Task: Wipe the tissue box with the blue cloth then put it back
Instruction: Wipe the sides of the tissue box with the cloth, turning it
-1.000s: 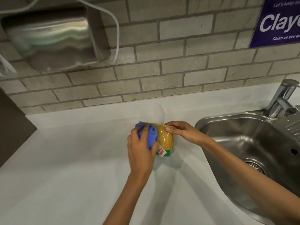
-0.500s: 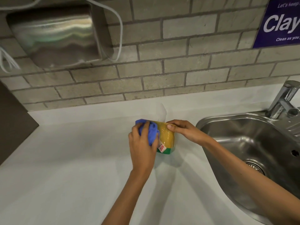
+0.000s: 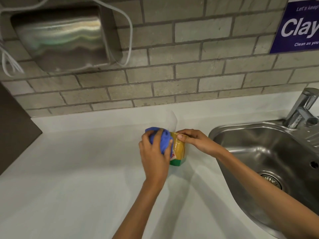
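A yellow tissue box (image 3: 179, 149) with a green base stands on the white counter (image 3: 77, 169), a white tissue (image 3: 170, 120) sticking up from its top. My left hand (image 3: 154, 157) presses a bunched blue cloth (image 3: 164, 139) against the box's left side and hides most of that face. My right hand (image 3: 193, 138) grips the box's top right edge with thumb and fingers.
A steel sink (image 3: 269, 152) with a tap (image 3: 303, 109) lies just right of the box. On the brick wall hang a steel hand dryer (image 3: 60, 37) with white cables and a purple sign (image 3: 300, 26). A dark panel (image 3: 15, 128) borders the counter's left.
The cloth and my left hand have shifted slightly up and left along the box's side. My right hand keeps its grip and the box stays in place.
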